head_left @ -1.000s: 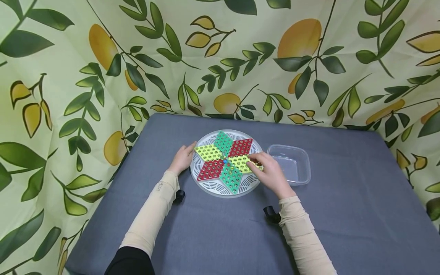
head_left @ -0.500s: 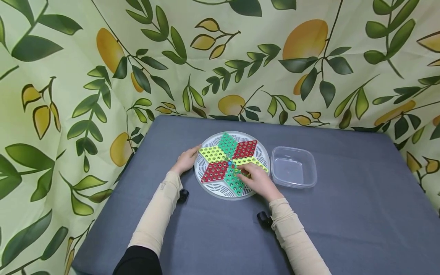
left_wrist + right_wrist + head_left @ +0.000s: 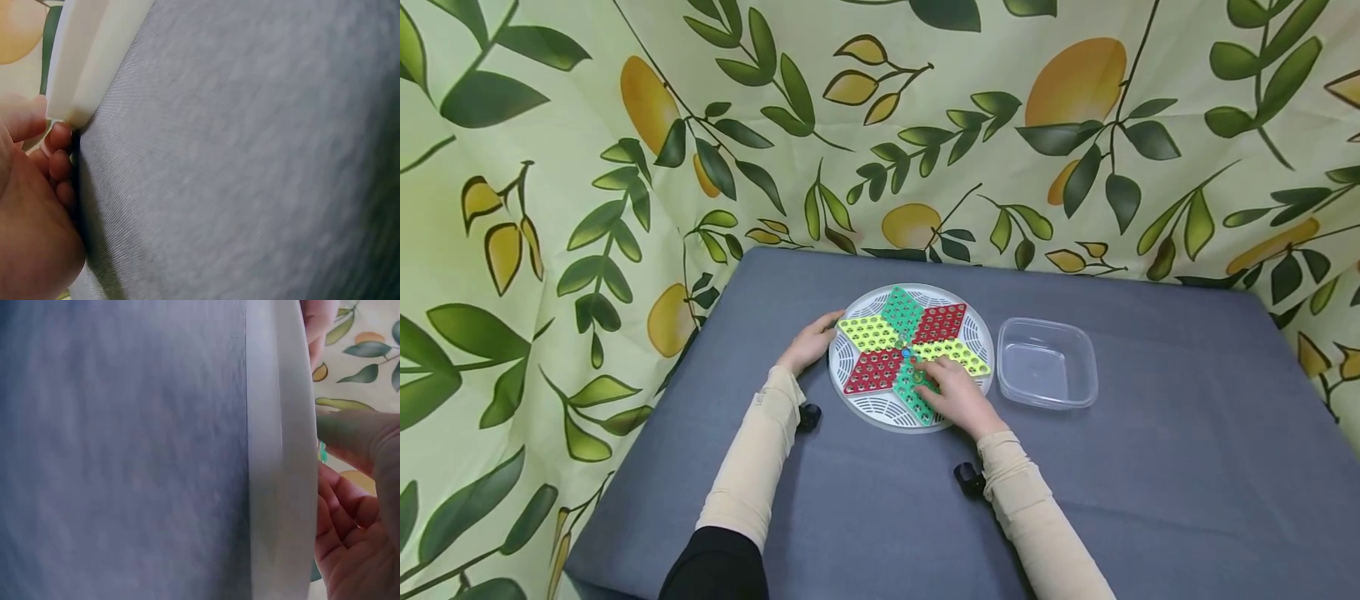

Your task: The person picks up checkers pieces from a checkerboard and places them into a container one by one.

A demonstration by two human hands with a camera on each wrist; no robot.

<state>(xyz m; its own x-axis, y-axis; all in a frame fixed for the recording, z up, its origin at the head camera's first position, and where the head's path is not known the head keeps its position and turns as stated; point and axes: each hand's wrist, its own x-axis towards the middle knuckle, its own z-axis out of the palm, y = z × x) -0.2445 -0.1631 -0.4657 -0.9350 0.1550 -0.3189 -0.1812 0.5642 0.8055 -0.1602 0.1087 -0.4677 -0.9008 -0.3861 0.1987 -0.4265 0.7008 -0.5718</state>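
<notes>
A round white Chinese checkers board with a star of green, red and yellow points lies on the table. My left hand grips its left rim; in the left wrist view the thumb and curled fingers of that hand meet the board's edge. My right hand reaches over the near green point, thumb and forefinger close together. Between them in the right wrist view shows a small green marble, mostly hidden behind the board's rim. A blue marble sits at the star's centre.
Right of the board stands a clear plastic container. A grey-blue cloth covers the table. Behind and to the left hangs a curtain printed with leaves and fruit. Black wrist cameras jut out under both forearms.
My right hand has moved left from the right yellow point to the near green point. My left hand stays at the board's left rim. The head view has shifted slightly.
</notes>
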